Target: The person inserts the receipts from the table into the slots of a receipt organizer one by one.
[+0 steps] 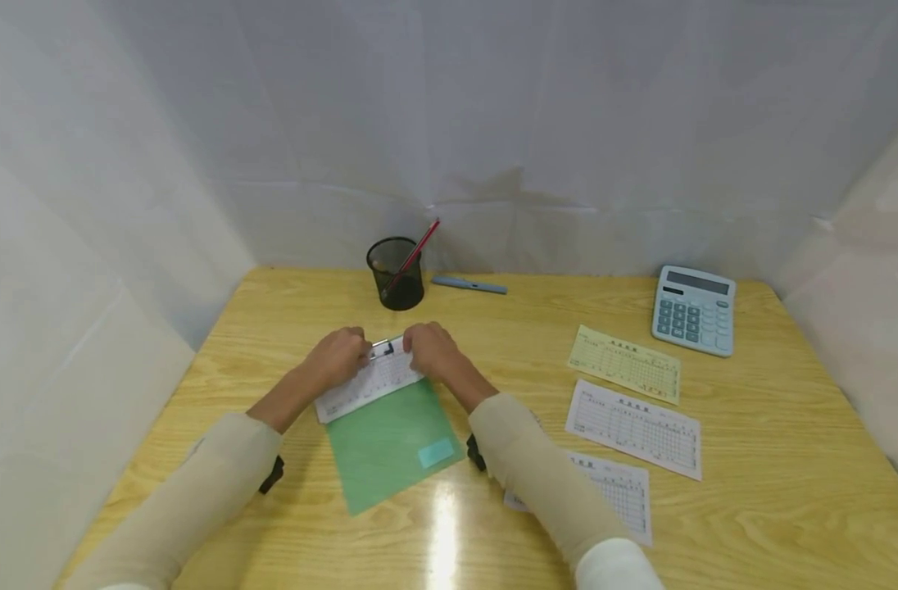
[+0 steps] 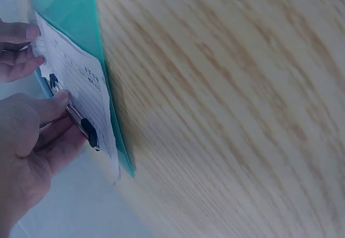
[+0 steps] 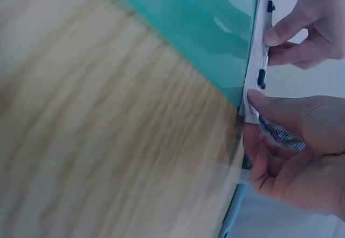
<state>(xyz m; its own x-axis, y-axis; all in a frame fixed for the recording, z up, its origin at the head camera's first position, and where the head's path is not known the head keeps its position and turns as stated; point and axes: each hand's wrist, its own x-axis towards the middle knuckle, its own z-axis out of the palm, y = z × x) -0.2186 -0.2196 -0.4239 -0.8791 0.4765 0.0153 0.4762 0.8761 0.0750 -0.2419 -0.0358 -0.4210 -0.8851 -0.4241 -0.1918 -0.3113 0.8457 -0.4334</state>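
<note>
A green translucent clipboard (image 1: 390, 442) lies at a slant on the table, with a pale blue label (image 1: 436, 452) near its lower right corner. Across its upper part rests a white printed form (image 1: 368, 387), under a metal clip with black ends (image 2: 76, 116). My left hand (image 1: 340, 357) pinches the clip between thumb and fingers, seen closely in the left wrist view. At the form's upper right edge, my right hand (image 1: 433, 351) pinches the paper, thumb on the printed face. The fingers partly cover the clip in the head view.
Behind the hands stands a black mesh pen cup (image 1: 410, 297) holding a red pencil (image 1: 424, 239); a blue pen (image 1: 469, 285) lies beside it. To the right are a yellow form (image 1: 626, 363), a white form (image 1: 633, 428), another form (image 1: 620, 492) partly under my right sleeve, and a calculator (image 1: 692, 311).
</note>
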